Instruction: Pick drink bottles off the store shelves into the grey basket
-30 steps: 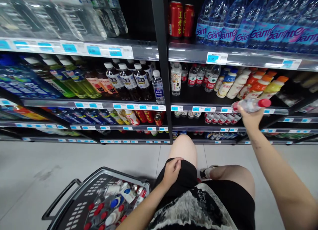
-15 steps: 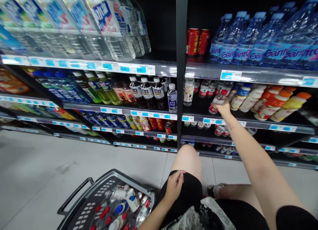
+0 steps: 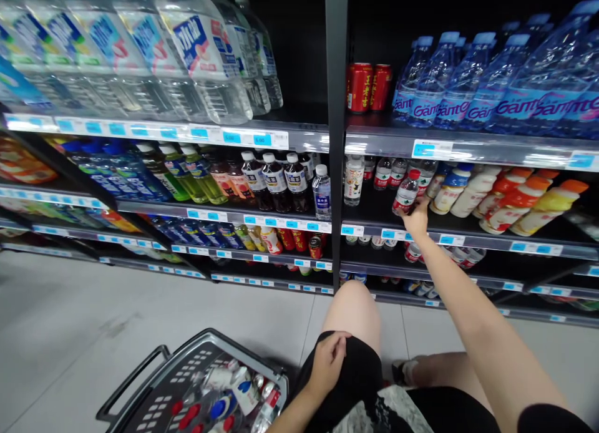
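My right hand [image 3: 416,220] reaches to the middle shelf, its thumb and fingers around the lower part of a small water bottle [image 3: 406,194] with a red cap and red label. That bottle leans slightly at the shelf's front edge. More red-labelled water bottles [image 3: 382,174] stand behind it, and white bottles with blue caps [image 3: 450,189] are just to the right. On my left thigh, over black shorts, my left hand [image 3: 329,360] rests with loosely bent fingers and nothing in it. Beside my left leg sits a grey shopping basket [image 3: 161,374] holding several bottles and cans.
Large clear bottles [image 3: 206,52] fill the upper left shelf; blue water bottles [image 3: 468,87] and red cans [image 3: 367,88] occupy the upper right. A dark upright post [image 3: 336,108] divides the shelving. Orange-capped bottles [image 3: 515,202] stand further right.
My right hand has shifted down from the bottle's side to its lower part, so its cap and label show more. The bottle has moved slightly left. My left hand stays on my thigh.
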Demonstrator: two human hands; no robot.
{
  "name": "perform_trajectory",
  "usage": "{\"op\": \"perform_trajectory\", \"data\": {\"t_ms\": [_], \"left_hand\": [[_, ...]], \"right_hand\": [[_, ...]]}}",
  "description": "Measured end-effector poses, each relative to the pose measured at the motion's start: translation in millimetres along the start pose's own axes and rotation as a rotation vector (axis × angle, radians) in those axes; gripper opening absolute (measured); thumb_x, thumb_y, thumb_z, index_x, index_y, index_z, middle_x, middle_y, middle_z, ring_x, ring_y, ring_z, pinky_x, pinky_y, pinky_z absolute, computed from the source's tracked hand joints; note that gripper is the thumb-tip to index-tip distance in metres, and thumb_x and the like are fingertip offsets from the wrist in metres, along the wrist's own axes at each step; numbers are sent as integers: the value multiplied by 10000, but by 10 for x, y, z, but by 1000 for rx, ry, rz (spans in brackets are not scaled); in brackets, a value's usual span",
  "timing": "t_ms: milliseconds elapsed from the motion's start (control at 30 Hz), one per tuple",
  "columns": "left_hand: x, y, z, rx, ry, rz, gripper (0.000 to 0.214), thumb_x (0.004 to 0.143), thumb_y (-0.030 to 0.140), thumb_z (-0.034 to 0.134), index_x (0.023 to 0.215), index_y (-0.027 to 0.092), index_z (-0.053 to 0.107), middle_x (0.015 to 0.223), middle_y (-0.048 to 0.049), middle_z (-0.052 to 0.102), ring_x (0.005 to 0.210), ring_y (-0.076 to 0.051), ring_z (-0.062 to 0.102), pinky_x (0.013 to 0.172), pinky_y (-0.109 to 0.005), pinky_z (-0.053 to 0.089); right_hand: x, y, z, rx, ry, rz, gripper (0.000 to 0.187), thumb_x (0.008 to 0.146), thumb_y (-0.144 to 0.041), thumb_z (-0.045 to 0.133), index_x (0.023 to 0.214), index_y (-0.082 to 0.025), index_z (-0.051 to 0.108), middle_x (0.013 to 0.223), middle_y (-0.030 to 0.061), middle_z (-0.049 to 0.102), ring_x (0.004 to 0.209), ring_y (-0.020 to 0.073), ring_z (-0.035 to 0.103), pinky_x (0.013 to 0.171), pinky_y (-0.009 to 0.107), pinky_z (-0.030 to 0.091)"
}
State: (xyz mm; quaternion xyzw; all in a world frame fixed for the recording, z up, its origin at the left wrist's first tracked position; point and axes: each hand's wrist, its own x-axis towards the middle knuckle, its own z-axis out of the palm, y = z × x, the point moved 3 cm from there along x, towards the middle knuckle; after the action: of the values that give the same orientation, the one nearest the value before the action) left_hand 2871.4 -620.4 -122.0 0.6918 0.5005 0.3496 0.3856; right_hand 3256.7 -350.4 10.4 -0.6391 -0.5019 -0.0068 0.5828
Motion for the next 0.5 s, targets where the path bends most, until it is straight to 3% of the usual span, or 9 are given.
{"op": "perform_trajectory", "data": {"t_ms": [67, 167, 300, 500], "left_hand": [[8, 24, 6, 9, -1, 9, 432, 1013, 445, 402, 1040, 184, 745, 616, -14, 601, 578, -149, 569, 594, -248, 421], [22, 64, 22, 38, 4, 39, 429, 1016, 424, 402, 1038, 176, 752, 631, -22, 630, 593, -147, 585, 615, -244, 443], [37, 93, 66, 68, 0, 86, 385, 1010, 354, 417, 1025, 184, 763, 748, -43, 708, 644, -144, 625, 656, -243, 476], [104, 125, 138, 89, -9, 122, 348, 986, 266, 422, 995, 200, 763, 803, -37, 732, 629, -133, 630, 646, -232, 494]], "right_hand": [[-94, -51, -45, -55, 14, -73, 444, 727, -415, 729, 1064, -162, 589, 1249, 178, 572, 1193, 308, 552, 1073, 483, 445], [-154, -98, -23, -89, -147, -125, 264, 804, -404, 678, 984, -211, 689, 1345, 133, 550, 1288, 299, 515, 1121, 441, 418], [-109, -64, 77, -117, -349, -81, 301, 789, -359, 700, 1072, -264, 743, 1353, 74, 569, 1237, 282, 569, 1094, 411, 459], [129, -65, 245, -184, -478, 27, 477, 693, -387, 800, 1132, -217, 724, 1404, 102, 481, 1276, 271, 526, 1132, 394, 403]]}}
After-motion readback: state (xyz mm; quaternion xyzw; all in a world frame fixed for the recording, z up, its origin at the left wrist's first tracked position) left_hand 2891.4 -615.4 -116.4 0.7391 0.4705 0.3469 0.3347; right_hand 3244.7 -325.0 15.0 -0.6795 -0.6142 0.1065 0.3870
